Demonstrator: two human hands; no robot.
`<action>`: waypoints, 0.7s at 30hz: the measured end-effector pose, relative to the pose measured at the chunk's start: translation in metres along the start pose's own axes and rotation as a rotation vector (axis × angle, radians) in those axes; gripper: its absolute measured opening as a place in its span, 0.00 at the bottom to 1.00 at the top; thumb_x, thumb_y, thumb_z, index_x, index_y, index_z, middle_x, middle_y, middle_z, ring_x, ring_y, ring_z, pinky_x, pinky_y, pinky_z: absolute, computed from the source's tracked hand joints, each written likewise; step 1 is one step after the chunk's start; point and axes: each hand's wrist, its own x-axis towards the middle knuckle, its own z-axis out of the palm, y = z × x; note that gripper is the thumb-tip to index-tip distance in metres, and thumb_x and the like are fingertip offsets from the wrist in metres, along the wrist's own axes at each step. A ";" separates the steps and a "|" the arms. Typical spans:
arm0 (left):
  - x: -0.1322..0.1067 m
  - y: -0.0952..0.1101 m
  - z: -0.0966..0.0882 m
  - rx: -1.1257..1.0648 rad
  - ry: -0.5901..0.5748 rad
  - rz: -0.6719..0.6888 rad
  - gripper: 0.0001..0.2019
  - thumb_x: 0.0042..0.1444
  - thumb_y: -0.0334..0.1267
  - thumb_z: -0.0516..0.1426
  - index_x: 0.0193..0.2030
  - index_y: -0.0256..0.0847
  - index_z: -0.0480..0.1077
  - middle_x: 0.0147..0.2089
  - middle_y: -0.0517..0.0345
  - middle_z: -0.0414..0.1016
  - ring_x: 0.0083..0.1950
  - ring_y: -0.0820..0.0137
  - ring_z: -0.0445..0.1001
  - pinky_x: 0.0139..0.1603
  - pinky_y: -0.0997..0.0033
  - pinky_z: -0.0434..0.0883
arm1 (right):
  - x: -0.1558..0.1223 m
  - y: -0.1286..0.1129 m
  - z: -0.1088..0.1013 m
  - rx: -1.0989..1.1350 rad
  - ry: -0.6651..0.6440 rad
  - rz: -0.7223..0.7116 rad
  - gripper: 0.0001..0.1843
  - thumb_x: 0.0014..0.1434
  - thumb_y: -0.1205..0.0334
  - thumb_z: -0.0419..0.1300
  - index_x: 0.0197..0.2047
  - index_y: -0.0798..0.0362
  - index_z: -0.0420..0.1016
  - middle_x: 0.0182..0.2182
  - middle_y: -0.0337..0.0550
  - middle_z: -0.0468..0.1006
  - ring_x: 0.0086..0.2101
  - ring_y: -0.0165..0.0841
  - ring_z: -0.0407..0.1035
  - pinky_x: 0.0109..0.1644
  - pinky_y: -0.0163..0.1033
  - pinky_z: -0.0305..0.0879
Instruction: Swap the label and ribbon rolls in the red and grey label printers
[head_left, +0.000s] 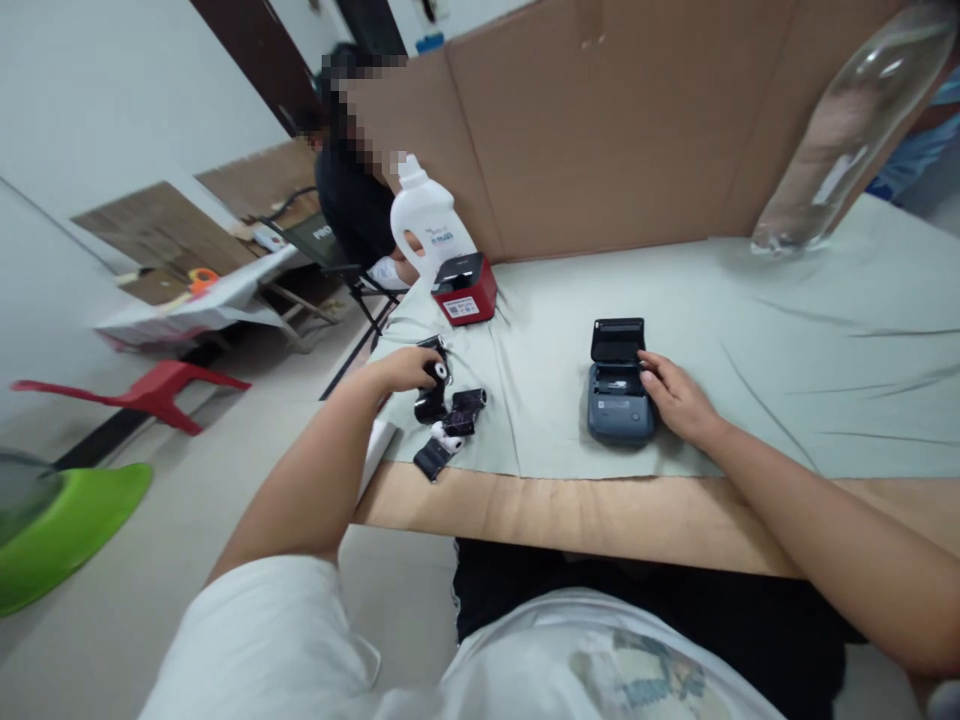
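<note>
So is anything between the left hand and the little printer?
Yes: some dark rolls lie just beside the left hand, on the side toward the printer. Past them, only cloth shows on the way.

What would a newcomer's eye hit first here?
Probably the big cardboard sheet standing along the far side of the table. Then the red box with the white jug behind it, at the far left corner. Nearer, the right hand is at an open-lidded blue-grey device, the left hand among small dark rolls.
</note>
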 end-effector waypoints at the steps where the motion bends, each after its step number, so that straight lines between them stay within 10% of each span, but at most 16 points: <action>1: -0.006 0.005 -0.013 -0.028 0.028 0.008 0.23 0.43 0.37 0.57 0.49 0.41 0.73 0.45 0.54 0.78 0.46 0.61 0.75 0.45 0.70 0.69 | 0.000 -0.001 0.000 -0.003 -0.005 0.002 0.30 0.65 0.42 0.47 0.62 0.51 0.65 0.55 0.53 0.73 0.55 0.45 0.67 0.62 0.58 0.59; 6: -0.056 0.078 -0.054 -0.378 0.001 0.373 0.25 0.44 0.35 0.55 0.52 0.42 0.67 0.40 0.59 0.76 0.38 0.68 0.74 0.38 0.72 0.69 | 0.000 -0.006 0.000 -0.001 -0.006 0.007 0.29 0.65 0.44 0.47 0.62 0.51 0.65 0.59 0.53 0.71 0.58 0.45 0.65 0.63 0.58 0.58; 11: -0.065 0.175 -0.034 -0.682 -0.266 0.918 0.20 0.41 0.29 0.55 0.44 0.41 0.63 0.40 0.57 0.73 0.40 0.70 0.72 0.41 0.71 0.69 | 0.001 -0.004 0.001 0.006 0.009 -0.003 0.30 0.65 0.42 0.46 0.61 0.50 0.66 0.57 0.52 0.73 0.57 0.45 0.66 0.63 0.57 0.59; 21: 0.032 0.248 0.006 -0.312 0.153 0.700 0.16 0.47 0.35 0.56 0.45 0.39 0.67 0.43 0.52 0.76 0.43 0.61 0.74 0.48 0.59 0.69 | 0.000 -0.004 0.001 0.016 0.020 0.006 0.29 0.66 0.42 0.44 0.61 0.49 0.67 0.57 0.50 0.72 0.57 0.44 0.65 0.64 0.56 0.59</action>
